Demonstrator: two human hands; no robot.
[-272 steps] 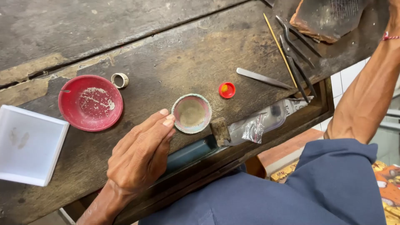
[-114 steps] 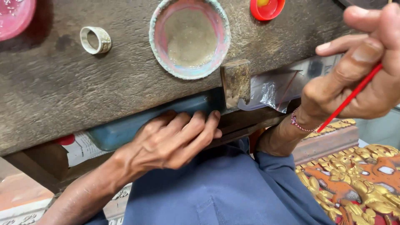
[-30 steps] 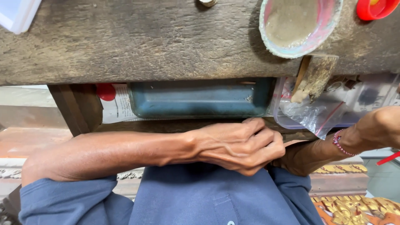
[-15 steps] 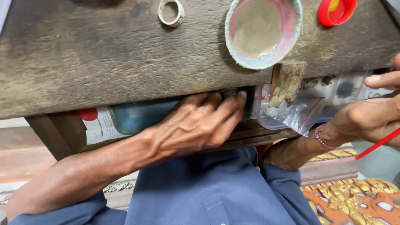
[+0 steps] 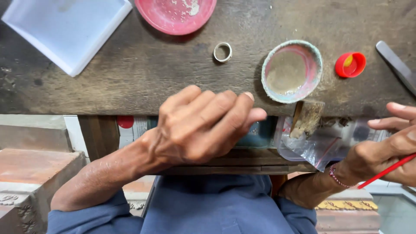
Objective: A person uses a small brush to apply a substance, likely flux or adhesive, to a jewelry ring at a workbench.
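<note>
My left hand (image 5: 203, 125) hovers at the front edge of the worn wooden workbench (image 5: 130, 78), fingers curled loosely together, and I see nothing in it. It partly hides a teal container (image 5: 260, 134) on the shelf under the bench top. My right hand (image 5: 390, 151) is at the right edge, holding a thin red stick (image 5: 385, 171) between its fingers. A small round bowl (image 5: 291, 71) with greyish paste stands on the bench just beyond my left fingertips.
A metal ring (image 5: 222, 52), a red bottle cap (image 5: 350, 65), a red dish (image 5: 175, 15), a white square tray (image 5: 67, 28) and a metal tool (image 5: 396, 65) lie on the bench. A clear plastic bag (image 5: 320, 141) and a small wooden block (image 5: 307, 119) hang at the front edge.
My left hand has come out from the shelf under the bench and risen to the bench edge. The view has tilted up to show more of the bench top.
</note>
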